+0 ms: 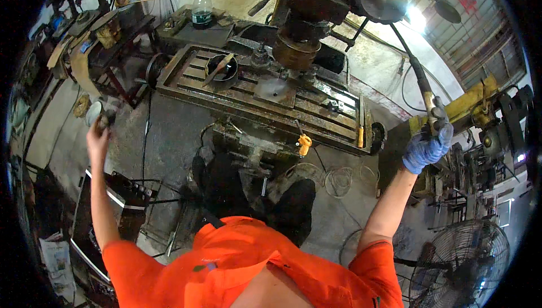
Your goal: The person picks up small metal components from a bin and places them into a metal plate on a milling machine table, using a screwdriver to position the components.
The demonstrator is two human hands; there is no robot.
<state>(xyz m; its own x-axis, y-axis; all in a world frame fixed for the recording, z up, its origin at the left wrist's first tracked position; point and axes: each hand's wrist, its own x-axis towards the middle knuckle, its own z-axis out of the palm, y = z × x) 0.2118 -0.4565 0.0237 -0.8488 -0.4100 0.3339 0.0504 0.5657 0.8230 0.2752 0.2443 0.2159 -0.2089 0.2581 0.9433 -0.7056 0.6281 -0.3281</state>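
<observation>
My right hand [428, 147], in a blue-grey glove, is wrapped round the grip of a long dark lever [416, 71] on the milling machine [296, 45]. Far out to the left, my bare left hand [99, 132] is closed, its fingers slightly blurred. At its fingertips is a small dark thing [109, 117] I cannot make out. A pale round dish [94, 112] shows right beside those fingers; whether they touch it I cannot tell. Between my hands lies the slotted machine table [237, 96], with a flat metal plate [275, 92] under the spindle.
A black pot [226, 76] with a brush stands on the table's left part. An orange-handled tool [361, 137] lies at its right end. A yellow crank handle [305, 145] juts out in front. A fan [460, 263] stands at lower right, a bottle [201, 10] at the back.
</observation>
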